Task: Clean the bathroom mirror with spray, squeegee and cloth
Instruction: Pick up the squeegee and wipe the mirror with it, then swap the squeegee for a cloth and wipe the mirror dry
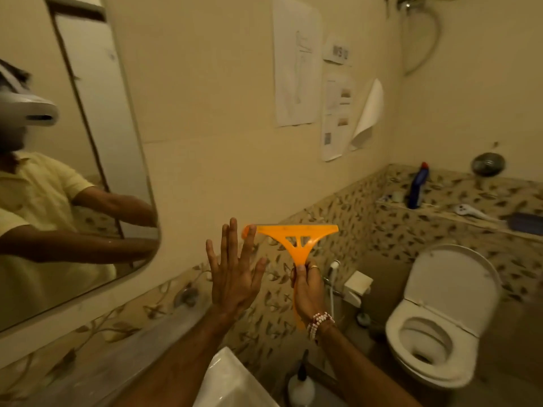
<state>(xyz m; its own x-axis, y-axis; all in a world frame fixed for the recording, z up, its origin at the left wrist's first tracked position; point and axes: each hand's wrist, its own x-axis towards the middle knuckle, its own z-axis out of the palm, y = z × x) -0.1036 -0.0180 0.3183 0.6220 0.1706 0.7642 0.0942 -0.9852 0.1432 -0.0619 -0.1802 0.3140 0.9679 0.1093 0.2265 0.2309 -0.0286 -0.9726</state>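
An orange plastic squeegee (pixel 296 240) is held upright in front of the wall, its blade on top and level. My right hand (pixel 308 289) is closed around its handle; a bead bracelet sits on that wrist. My left hand (pixel 233 271) is raised just left of it, palm toward the wall, fingers spread, fingertips overlapping the blade's left end. The bathroom mirror (pixel 88 160) hangs on the left wall and reflects a person in a yellow shirt with both arms out. No cloth is in view.
A white sink (pixel 232 383) is at the bottom centre. A white bottle with a black top (pixel 301 386) stands on the floor beside it. An open toilet (pixel 440 327) stands at right. A ledge holds a blue bottle (pixel 418 186). Papers (pixel 296 60) are taped to the wall.
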